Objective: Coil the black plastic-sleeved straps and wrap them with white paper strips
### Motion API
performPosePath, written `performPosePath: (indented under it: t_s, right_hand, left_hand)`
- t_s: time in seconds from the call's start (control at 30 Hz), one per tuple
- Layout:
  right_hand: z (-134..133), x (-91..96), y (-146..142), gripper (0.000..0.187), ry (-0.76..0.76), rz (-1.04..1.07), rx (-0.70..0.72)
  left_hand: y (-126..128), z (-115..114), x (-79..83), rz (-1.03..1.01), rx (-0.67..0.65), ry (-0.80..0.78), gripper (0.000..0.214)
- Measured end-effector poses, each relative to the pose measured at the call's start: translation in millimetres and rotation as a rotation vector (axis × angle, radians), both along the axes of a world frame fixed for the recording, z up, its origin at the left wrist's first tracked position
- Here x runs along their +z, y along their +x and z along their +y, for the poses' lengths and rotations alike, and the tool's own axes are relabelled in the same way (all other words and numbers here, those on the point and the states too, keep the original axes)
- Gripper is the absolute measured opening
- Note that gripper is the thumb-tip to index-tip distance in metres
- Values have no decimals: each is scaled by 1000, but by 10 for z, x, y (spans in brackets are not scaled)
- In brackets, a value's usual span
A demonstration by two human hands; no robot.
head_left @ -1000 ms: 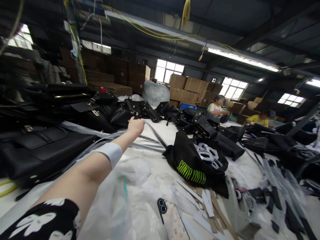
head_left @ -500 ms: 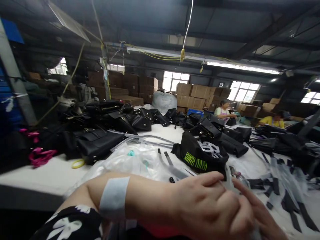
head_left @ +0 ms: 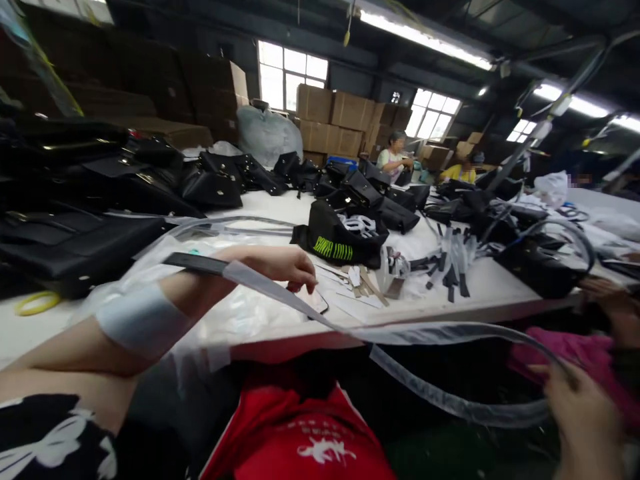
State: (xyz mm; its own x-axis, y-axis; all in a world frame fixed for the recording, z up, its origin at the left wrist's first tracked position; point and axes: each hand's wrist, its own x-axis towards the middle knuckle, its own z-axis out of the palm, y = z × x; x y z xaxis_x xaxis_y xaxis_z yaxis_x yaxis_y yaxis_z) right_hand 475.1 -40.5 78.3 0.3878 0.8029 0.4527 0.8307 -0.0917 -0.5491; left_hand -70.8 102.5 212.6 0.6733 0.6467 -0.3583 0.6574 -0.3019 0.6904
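My right hand, at the lower right, grips a black bag strap partly covered by a clear plastic sleeve. The strap loops out over the table edge, and its bare black end crosses in front of my left forearm. My left hand hangs over the table with curled fingers, and whatever they hold, if anything, cannot be made out. Just below it lies a flat dark-edged thing, perhaps a phone. Beyond my left hand stands a black bag with green lettering and white loops inside.
Black handbags are piled along the white table. Clear plastic covers the near left part, by a yellow ring. Wrapped straps lie to the right. Another person's hand is at the right edge near pink cloth.
The view has swung right. My hands, together before, are now far apart, the right holding the strap out to the right. The strap now stretches across the front of the view.
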Motion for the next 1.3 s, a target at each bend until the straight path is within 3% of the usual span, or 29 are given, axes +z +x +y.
performPosePath:
  t_s: [0.03,0.07,0.13,0.2,0.27,0.4,0.47,0.53,0.57,0.63,0.73,0.8,0.87,0.93,1.0,1.1,1.17,1.23,1.3]
  right_hand:
    - [30,-48,-88,20,-86,30,-70]
    - [62,-100,-213,21,-210,111,-35]
    - [128,-220,-502,39,-323,232,167]
    - [185,-351,-707,44,-409,285,272]
    - [199,-463,-737,44,-429,297,240]
    - [65,-572,-467,42,-510,273,156]
    - [-35,-611,-326,43,-573,294,185]
    - [-122,-678,-206,44,-606,333,199]
    - [-159,-723,-145,44,-606,351,183]
    - [-217,-832,-11,43,-596,353,101]
    - [-247,-1000,165,41,-666,253,-63]
    - [-206,-1083,158,37,-742,180,-129]
    - [-112,-1119,-44,37,-748,107,-118]
    - [18,-1096,-466,48,-670,25,29]
    - [150,-1011,-1040,53,-550,35,344]
    - [289,-820,-1884,50,-502,277,835]
    - [328,-704,-2239,43,-612,463,1052]
    - [341,-631,-2364,44,-755,570,1102]
    - [351,-604,-2306,48,-809,599,1024]
  left_hand:
    - [134,-71,-227,-72,-48,-184,29]
    - [293,-179,-481,-140,-96,-353,32]
    - [633,-485,-1018,-208,-144,-581,41]
    - [904,-829,-1505,-31,-241,-607,43]
    - [1036,-1101,-1877,88,-213,-467,43]
    - [981,-1288,-2310,110,-33,-215,41]
    - [891,-1288,-2451,130,128,-19,36]
    - [786,-1284,-2579,238,302,163,49]
    - [729,-1282,-2638,316,341,171,60]
    - [609,-1276,-2739,454,303,13,68]
    - [449,-1237,-2817,487,174,-249,49]
    - [388,-1174,-2800,446,128,-276,36]
    - [382,-1079,-2716,388,88,-280,28]
    - [436,-965,-2567,314,41,-280,25]
    - [543,-857,-2363,188,-26,-319,27]
    - [741,-747,-2022,-120,-132,-556,37]
    - [832,-702,-1841,-277,-162,-725,43]
    - [839,-660,-1743,-310,-148,-833,43]
    - [751,-614,-1730,-276,-157,-938,41]
